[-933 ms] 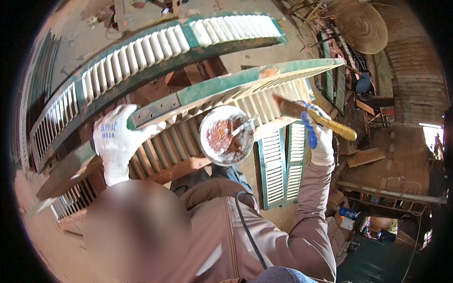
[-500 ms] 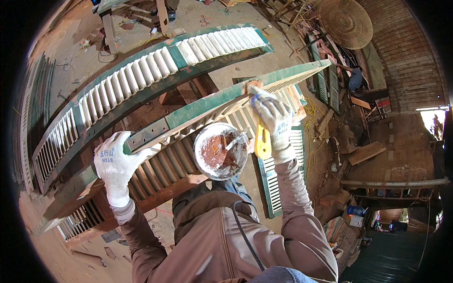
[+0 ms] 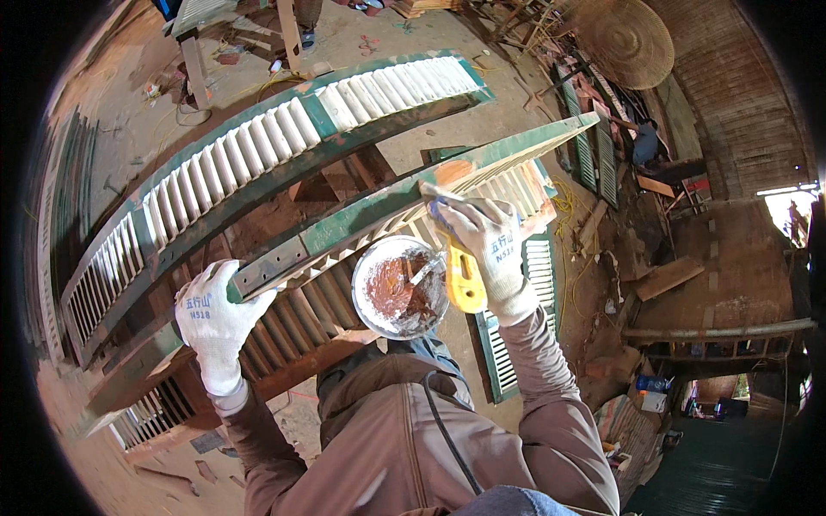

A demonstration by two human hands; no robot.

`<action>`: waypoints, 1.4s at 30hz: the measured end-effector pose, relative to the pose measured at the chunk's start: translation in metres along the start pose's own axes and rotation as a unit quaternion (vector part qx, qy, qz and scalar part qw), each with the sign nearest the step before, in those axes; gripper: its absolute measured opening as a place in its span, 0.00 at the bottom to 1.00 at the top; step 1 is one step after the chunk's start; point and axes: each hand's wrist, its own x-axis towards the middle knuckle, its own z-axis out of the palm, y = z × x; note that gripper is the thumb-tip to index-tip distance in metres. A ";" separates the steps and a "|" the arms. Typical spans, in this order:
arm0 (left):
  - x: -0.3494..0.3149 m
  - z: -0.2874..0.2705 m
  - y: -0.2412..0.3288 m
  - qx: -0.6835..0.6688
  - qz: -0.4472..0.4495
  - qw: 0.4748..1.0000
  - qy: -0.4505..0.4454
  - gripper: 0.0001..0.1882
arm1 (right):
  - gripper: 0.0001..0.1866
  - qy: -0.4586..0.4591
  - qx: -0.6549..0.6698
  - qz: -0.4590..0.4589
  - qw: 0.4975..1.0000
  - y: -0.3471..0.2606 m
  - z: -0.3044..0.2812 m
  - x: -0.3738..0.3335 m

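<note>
Plainly, two knitted white gloves are covering the person's hands, which are staying well apart. The left hand is clamping round the left end of one louvred wooden shutter, fingers and thumb straddling its corner; the right hand is gripping one putty knife, its flat yellow handle jutting below the palm and its blade meeting the shutter's green long edge. That shutter is standing tilted before the person's torso, rising toward the right, one smooth reddish-brown patch showing just right of the blade. One round, white-smeared bowl is sitting close below this edge, near the right hand, holding lumpy reddish-brown paste and one pale, slender tool. Beyond, one second shutter with ribbed white slats is lying lengthwise, and an open gap is running between the two green frames.
</note>
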 end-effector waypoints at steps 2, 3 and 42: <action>-0.001 0.001 -0.002 0.003 0.006 1.000 0.010 0.28 | 0.20 0.026 0.118 0.030 0.992 0.013 -0.002 0.003; -0.001 0.000 -0.001 -0.001 0.006 1.000 0.009 0.28 | 0.20 0.036 0.175 0.044 0.983 0.024 -0.006 0.003; 0.002 0.008 -0.001 0.030 -0.032 0.998 -0.034 0.28 | 0.25 -0.050 -0.145 0.111 0.982 0.050 0.058 -0.027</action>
